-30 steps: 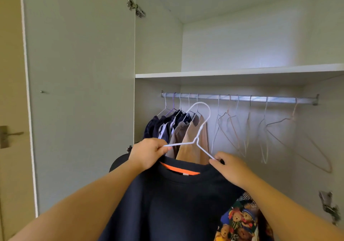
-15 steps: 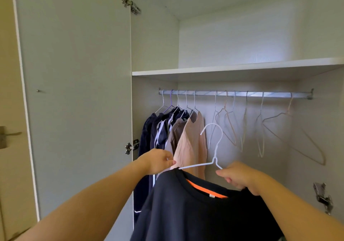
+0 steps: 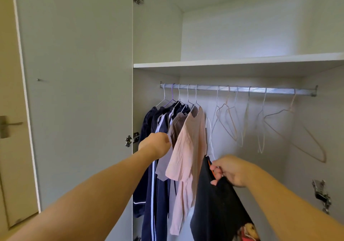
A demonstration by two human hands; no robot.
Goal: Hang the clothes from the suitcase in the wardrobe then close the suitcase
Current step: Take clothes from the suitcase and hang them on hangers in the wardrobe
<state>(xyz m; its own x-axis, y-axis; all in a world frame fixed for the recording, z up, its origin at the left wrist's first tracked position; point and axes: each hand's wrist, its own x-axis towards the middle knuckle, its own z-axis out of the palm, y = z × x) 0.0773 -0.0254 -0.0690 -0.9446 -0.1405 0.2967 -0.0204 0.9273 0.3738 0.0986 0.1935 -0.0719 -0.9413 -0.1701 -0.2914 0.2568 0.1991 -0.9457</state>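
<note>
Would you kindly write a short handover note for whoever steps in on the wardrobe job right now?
Left hand: against the grey garment among the hung clothes; its fingers are hidden, so the grip is unclear.
Right hand: grips the collar of the black sweatshirt, which is on a white hanger.
Done: navy garments, the grey one and a pink top hang at the rail's left end; empty hangers hang to their right.
Left: hook the white hanger on the rail. The suitcase is out of view, so its state cannot be judged.

Rail point(image 3: 238, 89) shiny metal – wardrobe door point(image 3: 74, 92) smooth matt – pink shirt point(image 3: 188, 147) creased cloth.
</note>
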